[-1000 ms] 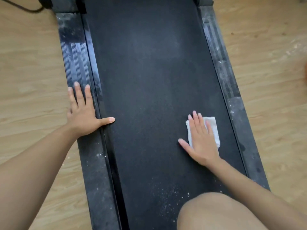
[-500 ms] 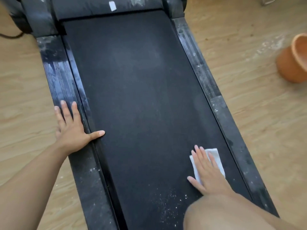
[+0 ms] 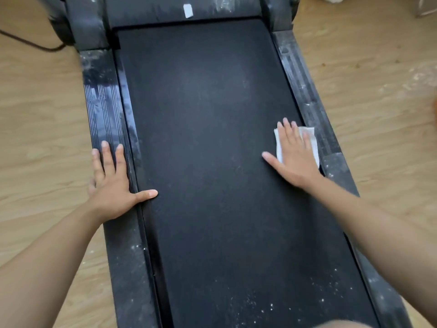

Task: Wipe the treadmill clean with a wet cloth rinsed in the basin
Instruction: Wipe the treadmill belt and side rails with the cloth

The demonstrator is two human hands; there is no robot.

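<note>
**Mid-deck, right edge: right hand [image 3: 295, 159] flat on cloth [image 3: 313, 145]**

Far left, a dark cable [image 3: 35, 45] crosses the wood floor [image 3: 35, 138] toward the front of the treadmill [image 3: 203, 143]. The left hand [image 3: 111, 185] lies flat on the left side rail [image 3: 104, 102], fingers straight and apart, thumb out onto the running belt [image 3: 212, 221]. It holds nothing and looks like a brace.

On the right, the right hand presses the white cloth onto the belt just beside the right side rail [image 3: 305, 91]. Its fingers are straight and it is pressing, not gripping.

Handling, as judged: the cloth is light, soft and limp, and wet it should cling and drag on the textured belt. A flat palm suits wiping. To lift it, pinch the free far corner or bunch it.

White specks [image 3: 248, 301] dot the near belt, and both rails look dusty.

Hard to see:
- Most of the cloth is under the palm, so its folds and wetness are unclear.
- No basin is visible. An orange sliver [image 3: 435, 105] at the right edge may be its rim, but it is too cropped to tell.
- The front cover, with a small white label [image 3: 188, 10], is cut off at the top.
- The near end of the deck runs out of frame.
</note>
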